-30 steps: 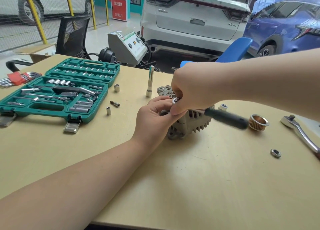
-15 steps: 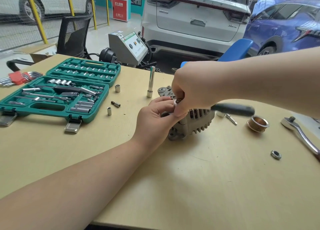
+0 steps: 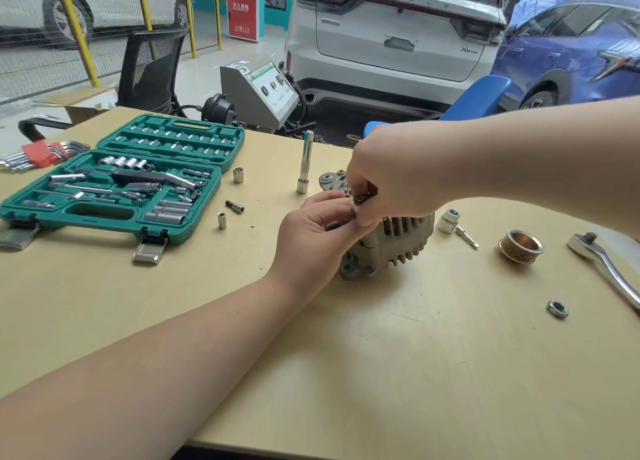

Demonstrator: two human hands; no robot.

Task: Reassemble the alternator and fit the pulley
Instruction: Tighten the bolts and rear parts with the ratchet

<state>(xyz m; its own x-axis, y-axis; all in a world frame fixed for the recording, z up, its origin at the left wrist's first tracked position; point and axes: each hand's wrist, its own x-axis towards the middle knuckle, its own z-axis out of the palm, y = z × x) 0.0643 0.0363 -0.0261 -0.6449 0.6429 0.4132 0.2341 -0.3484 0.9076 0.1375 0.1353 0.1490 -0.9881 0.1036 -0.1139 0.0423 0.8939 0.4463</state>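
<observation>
Your table is pale yellow wood. On its left side lies an open green socket set case, with a red holder of hex keys behind it. Near the case you have three small sockets and bits — and a tall socket standing upright. The grey alternator sits in the middle. To its right lie a white socket, a short bit, the ribbed pulley, a nut and a shiny ratchet handle at the edge.
</observation>
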